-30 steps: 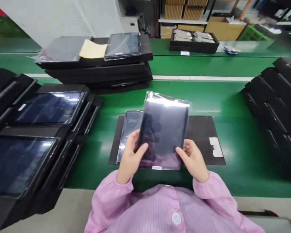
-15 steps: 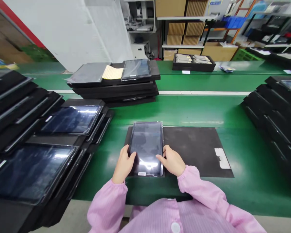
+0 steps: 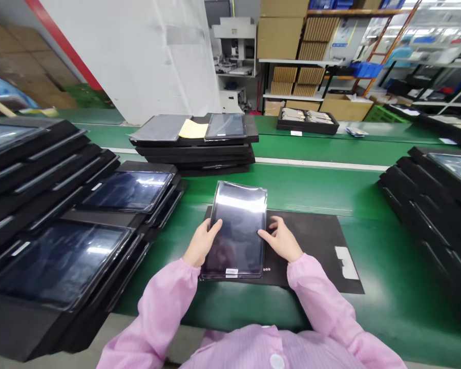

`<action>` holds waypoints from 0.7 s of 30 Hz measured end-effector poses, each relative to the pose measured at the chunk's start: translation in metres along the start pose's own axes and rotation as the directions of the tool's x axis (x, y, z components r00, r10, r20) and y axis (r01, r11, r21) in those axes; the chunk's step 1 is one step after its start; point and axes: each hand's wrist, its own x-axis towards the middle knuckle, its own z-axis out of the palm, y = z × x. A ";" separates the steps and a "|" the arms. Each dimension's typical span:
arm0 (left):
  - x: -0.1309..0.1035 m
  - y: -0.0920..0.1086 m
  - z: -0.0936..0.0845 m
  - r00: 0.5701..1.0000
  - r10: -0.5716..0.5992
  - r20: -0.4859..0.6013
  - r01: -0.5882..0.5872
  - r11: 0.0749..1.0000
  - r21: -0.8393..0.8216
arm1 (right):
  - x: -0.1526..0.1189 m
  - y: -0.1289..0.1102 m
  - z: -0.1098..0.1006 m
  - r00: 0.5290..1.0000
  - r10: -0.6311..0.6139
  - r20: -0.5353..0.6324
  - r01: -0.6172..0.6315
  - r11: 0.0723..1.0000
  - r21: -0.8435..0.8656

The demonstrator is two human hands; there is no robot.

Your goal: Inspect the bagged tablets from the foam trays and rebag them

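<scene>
In the head view, a dark tablet screen (image 3: 236, 236) in clear film, with a small white label at its near end, is tilted up above a black mat (image 3: 303, 230). My left hand (image 3: 203, 241) is closed on its left edge, thumb on the face and fingers underneath. At the right edge my right hand (image 3: 282, 240) is open; its thumb tip touches the screen's border while the fingers stand apart from it. Small pinkish dots show on the mat beside the screen's near right corner. A white patch (image 3: 346, 262) lies at the mat's right end.
Black foam trays holding screens (image 3: 57, 261) are stacked at the left. Another tray stack (image 3: 426, 205) stands at the right. Behind the mat sits a lower stack (image 3: 194, 152) with a yellow paper (image 3: 193, 129) on top. A black box (image 3: 307, 123) stands farther back on the green bench.
The screen's far end has risen off the mat and the screen has turned slightly. My right fingers have come away from its edge. The camera view has tilted up.
</scene>
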 end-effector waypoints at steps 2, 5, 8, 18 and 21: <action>-0.004 0.003 0.005 0.995 0.092 0.032 -0.091 0.996 -0.012 | 0.005 -0.004 -0.005 0.995 -0.060 -0.079 0.068 0.992 0.110; 0.002 0.007 0.019 0.956 0.291 0.040 -0.288 0.955 -0.067 | 0.004 -0.015 -0.015 0.974 -0.140 -0.176 0.179 0.956 0.232; 0.017 0.006 0.043 0.921 0.390 -0.002 -0.386 0.910 -0.148 | -0.006 -0.024 -0.022 0.941 -0.180 -0.288 0.262 0.924 0.278; 0.039 0.007 0.102 0.921 0.215 -0.323 -0.262 0.959 -0.109 | -0.029 -0.039 -0.014 0.881 -0.246 -0.404 0.365 0.898 0.248; 0.045 0.024 0.120 0.974 0.154 -0.166 -0.182 0.968 -0.174 | -0.039 -0.072 -0.036 0.890 -0.311 -0.334 0.388 0.901 0.195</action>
